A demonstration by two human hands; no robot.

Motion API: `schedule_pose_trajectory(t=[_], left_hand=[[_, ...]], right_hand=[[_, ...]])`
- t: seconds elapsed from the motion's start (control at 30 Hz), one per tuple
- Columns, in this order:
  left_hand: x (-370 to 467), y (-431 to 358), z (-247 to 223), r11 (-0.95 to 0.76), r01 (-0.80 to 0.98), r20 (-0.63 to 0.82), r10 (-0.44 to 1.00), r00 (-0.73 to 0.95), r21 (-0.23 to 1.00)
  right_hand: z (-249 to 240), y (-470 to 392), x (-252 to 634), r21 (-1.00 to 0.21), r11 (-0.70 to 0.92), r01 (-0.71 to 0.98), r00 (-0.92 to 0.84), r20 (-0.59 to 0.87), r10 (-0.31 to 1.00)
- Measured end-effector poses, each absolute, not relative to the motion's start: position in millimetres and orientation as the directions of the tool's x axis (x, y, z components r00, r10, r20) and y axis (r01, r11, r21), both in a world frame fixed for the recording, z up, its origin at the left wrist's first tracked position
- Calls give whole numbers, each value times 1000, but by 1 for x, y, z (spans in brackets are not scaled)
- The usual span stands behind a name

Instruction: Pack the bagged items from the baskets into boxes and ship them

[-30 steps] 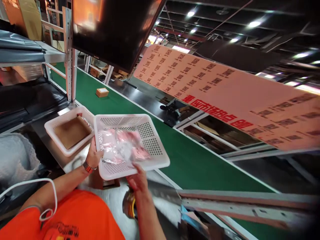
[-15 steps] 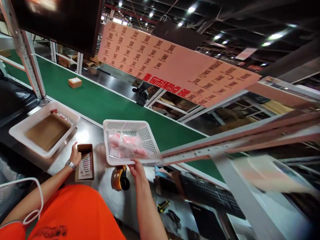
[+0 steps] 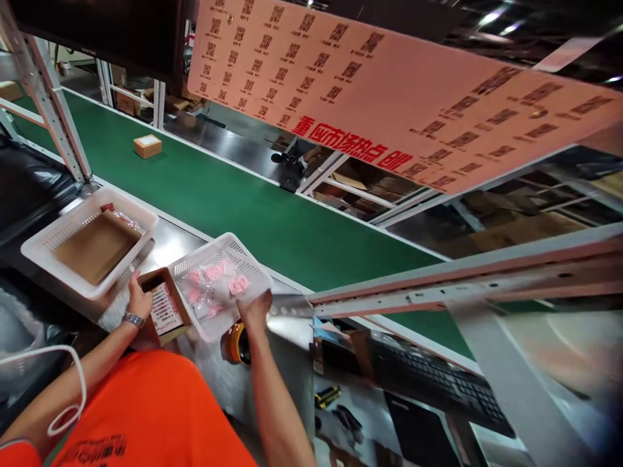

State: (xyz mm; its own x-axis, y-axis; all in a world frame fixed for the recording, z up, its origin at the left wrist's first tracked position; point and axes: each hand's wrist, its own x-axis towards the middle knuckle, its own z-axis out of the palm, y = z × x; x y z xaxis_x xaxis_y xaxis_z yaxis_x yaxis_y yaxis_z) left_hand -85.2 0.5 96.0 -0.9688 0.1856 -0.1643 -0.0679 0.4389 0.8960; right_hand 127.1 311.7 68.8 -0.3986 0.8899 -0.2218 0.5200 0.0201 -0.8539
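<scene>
My left hand (image 3: 139, 300) is at the left wall of a small open cardboard box (image 3: 182, 301), its fingers curled at the wall's edge. Inside the box lies a pale sheet printed with red and dark lines (image 3: 165, 309). My right hand (image 3: 254, 315) grips the near right rim of a white perforated plastic basket (image 3: 206, 332), which stands tilted beside the box and touches its right side. Clear bags with pink contents (image 3: 213, 272) lie in the basket. Partly behind my right wrist is an orange-and-black tape roll or dispenser (image 3: 235, 344).
Another white basket (image 3: 36, 250) at left holds a brown cardboard piece (image 3: 95, 250) and small red packets. Beyond the metal bench runs a green conveyor (image 3: 195, 188) with a small carton (image 3: 147, 146) on it. A metal post, a keyboard (image 3: 438, 383) and a yellow-black tool (image 3: 327, 396) are at right.
The basket with pink bags has swung round and moved left, against the box. My right hand went with it. The box has turned, and my left hand has shifted slightly left.
</scene>
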Motion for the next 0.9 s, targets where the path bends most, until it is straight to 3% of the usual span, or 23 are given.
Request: schedule_pose_trajectory(t=[0.07, 0.13, 0.23, 0.3, 0.43, 0.6, 0.9], left_hand=[[-82, 7, 97, 496, -98, -219, 192, -957, 863], [-79, 9, 97, 556, -67, -235, 235, -943, 828], [-80, 0, 94, 623, 150, -140, 392, -909, 768], [-82, -13, 91, 661, 297, -90, 484, -870, 689], [-83, -30, 83, 740, 429, -61, 532, -844, 519], [-83, -21, 78, 757, 466, -18, 532, -847, 458], [-90, -19, 67, 741, 484, -45, 566, -823, 466]], right_hand=[[64, 313, 111, -739, 315, 596, -566, -108, 818], [59, 317, 90, -580, 489, 651, -684, -169, 710], [52, 330, 59, -418, 463, 781, -615, -390, 686], [49, 341, 44, -351, 447, 823, -568, -461, 682], [40, 354, 25, -301, 496, 814, -575, -536, 618], [21, 325, 20, -183, 643, 744, -565, -686, 459], [30, 297, 53, -247, 752, 611, -721, -567, 399]])
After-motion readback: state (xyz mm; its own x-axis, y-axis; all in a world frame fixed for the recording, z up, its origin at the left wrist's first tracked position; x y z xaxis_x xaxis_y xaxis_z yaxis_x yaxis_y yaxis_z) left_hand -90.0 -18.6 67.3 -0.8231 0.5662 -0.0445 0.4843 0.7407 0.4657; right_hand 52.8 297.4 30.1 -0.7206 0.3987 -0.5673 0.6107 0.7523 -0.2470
